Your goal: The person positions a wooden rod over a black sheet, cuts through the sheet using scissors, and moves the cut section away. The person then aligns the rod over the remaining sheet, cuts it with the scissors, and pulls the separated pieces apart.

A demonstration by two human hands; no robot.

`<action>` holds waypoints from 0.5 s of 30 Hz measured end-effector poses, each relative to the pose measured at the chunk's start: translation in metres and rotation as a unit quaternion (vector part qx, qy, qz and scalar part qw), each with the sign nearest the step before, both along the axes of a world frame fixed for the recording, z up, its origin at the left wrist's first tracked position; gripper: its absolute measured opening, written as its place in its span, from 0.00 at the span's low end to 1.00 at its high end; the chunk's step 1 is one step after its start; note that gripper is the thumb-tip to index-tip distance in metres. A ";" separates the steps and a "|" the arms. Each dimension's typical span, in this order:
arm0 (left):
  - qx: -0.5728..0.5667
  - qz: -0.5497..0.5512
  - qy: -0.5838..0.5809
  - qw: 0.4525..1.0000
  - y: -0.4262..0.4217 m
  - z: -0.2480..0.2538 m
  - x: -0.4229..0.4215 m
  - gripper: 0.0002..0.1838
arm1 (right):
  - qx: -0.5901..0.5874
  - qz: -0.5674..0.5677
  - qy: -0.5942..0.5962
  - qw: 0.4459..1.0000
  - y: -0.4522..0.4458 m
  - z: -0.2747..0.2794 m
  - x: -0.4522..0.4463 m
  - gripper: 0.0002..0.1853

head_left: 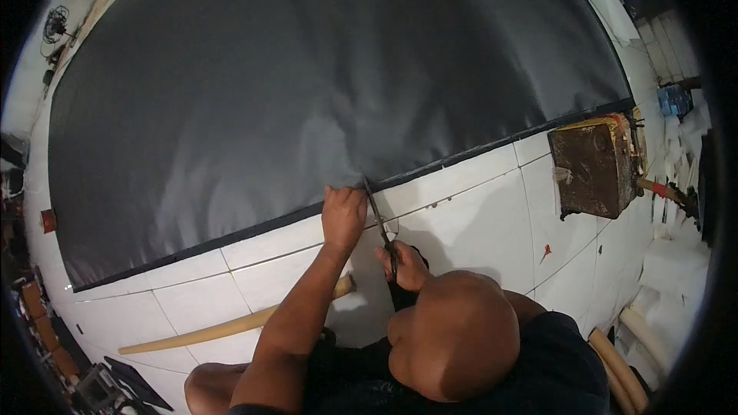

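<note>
A large black sheet (330, 77), smooth like vinyl or leatherette, lies spread over the white tiled floor. At its near edge my left hand (344, 217) is closed, its fingers gripping the material. Just right of those fingers, my right hand (406, 265) is wrapped around the handles of a pair of long dark scissors (374, 206). The blades point away from me and their tips reach the sheet's edge, right beside the left hand. My fingers partly hide the handles. Whether the blades are apart is too fine to tell.
A cardboard tube (223, 329) lies on the floor tiles (461, 223) to my left. A worn brown box-shaped block (590, 170) sits by the sheet's right edge. More tubes (619, 373) lie at the lower right. A small red object (48, 220) is at the sheet's left edge.
</note>
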State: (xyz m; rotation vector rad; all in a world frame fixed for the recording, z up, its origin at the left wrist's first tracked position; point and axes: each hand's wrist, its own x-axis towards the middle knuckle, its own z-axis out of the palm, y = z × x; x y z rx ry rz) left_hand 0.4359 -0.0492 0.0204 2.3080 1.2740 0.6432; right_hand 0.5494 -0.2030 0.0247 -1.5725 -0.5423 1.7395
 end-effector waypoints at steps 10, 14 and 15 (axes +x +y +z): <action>-0.056 -0.071 0.013 0.996 -0.001 -0.001 -0.012 0.13 | -0.019 0.023 -0.091 0.995 0.030 0.025 0.003 0.25; -0.026 -0.095 0.102 0.990 -0.009 0.006 -0.016 0.23 | -0.014 0.025 -0.107 0.994 0.033 0.025 0.005 0.26; -0.018 -0.103 0.176 0.979 -0.013 0.008 -0.017 0.27 | -0.003 0.026 -0.108 0.994 0.038 0.026 0.006 0.26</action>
